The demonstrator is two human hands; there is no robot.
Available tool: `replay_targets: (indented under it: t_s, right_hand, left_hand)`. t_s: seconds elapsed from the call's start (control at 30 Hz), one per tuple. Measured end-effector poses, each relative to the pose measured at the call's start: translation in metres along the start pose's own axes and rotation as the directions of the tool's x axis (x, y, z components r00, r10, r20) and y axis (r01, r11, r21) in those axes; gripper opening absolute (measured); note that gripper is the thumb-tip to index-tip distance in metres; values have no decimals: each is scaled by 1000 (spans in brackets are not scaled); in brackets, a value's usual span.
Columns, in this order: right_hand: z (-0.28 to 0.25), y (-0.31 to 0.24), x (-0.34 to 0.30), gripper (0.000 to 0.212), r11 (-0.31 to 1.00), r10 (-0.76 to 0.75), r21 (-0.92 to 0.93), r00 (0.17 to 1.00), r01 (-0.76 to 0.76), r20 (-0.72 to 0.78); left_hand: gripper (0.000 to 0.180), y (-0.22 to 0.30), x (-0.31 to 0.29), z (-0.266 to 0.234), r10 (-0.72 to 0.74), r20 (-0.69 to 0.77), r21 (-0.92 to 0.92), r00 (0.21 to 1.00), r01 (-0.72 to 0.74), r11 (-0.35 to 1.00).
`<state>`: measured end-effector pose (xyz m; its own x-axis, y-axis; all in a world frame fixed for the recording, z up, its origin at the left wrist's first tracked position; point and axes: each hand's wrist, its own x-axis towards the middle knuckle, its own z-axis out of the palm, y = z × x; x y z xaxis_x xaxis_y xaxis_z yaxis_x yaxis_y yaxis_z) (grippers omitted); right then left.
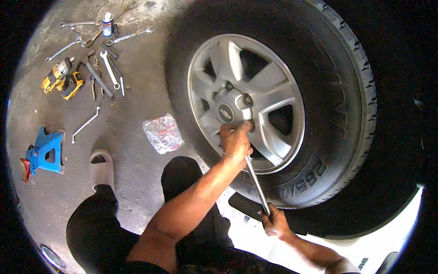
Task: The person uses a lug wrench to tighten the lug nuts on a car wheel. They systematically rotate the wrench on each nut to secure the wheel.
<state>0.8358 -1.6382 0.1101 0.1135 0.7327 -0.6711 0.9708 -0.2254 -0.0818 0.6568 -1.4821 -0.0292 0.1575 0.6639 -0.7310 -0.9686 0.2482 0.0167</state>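
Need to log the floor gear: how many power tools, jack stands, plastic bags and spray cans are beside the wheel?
Yellow-and-black power tools: 2
Blue metal jack stand: 1
Clear crumpled plastic bag: 1
White spray can with blue label: 1
Total: 5

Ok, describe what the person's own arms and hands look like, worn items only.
Both forearms are bare, with no sleeves in view and no gloves. The left hand has a thin bracelet at the wrist. The right hand wears nothing that shows.

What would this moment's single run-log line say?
left hand: grips wrench head at hub | right hand: grips wrench handle end | wheel: upright | floor: spanners, jack stand
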Motion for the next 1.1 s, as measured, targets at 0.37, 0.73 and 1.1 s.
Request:
replay_targets:
  t_s: [0.37,0.73,1.1]
  right_hand:
    - [31,30,22,17,983,-99,154,995,97,6]
    - [79,52,56,15,903,-181,392,983,176,-25]
    - [128,72,92,8,851,-277,421,949,314,-149]
  left_hand:
    - [31,0,-3,0,72,25,96,997,-74,993]
    - [35,-3,1,-7,136,62,217,989,-147,965]
    - [33,-8,4,-11,220,115,286,969,-245,927]
